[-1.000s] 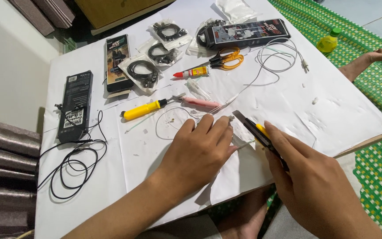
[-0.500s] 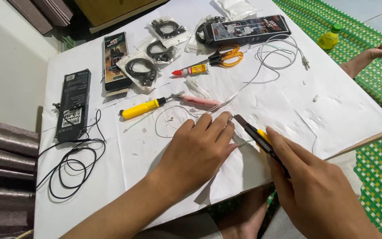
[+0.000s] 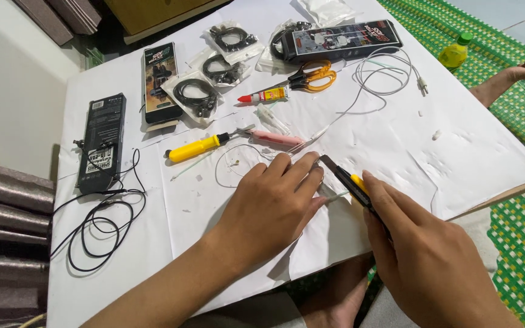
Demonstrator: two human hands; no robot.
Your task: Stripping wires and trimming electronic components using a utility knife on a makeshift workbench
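Note:
My right hand (image 3: pixel 423 249) grips a yellow and black utility knife (image 3: pixel 346 182), its blade end pointing up and left toward my left fingertips. My left hand (image 3: pixel 271 209) lies palm down on the white paper sheet (image 3: pixel 457 152), fingers closed on a thin white cable (image 3: pixel 335 195) that pokes out beside the knife. The cable runs under my fingers, past a loop (image 3: pixel 229 167), and up to a white coil (image 3: pixel 384 70) near the far edge.
A yellow-handled screwdriver (image 3: pixel 199 147), a pink tool (image 3: pixel 281 139), a glue tube (image 3: pixel 265 95) and orange scissors (image 3: pixel 314 74) lie beyond my hands. Black boxes (image 3: pixel 100 141) and bagged black cables (image 3: pixel 195 97) sit left and far. A black cable (image 3: pixel 101 228) coils at left. A green bottle (image 3: pixel 454 54) stands on the mat.
Both hands shifted slightly; the knife has edged nearer my left fingertips. Everything else on the sheet stays where it was.

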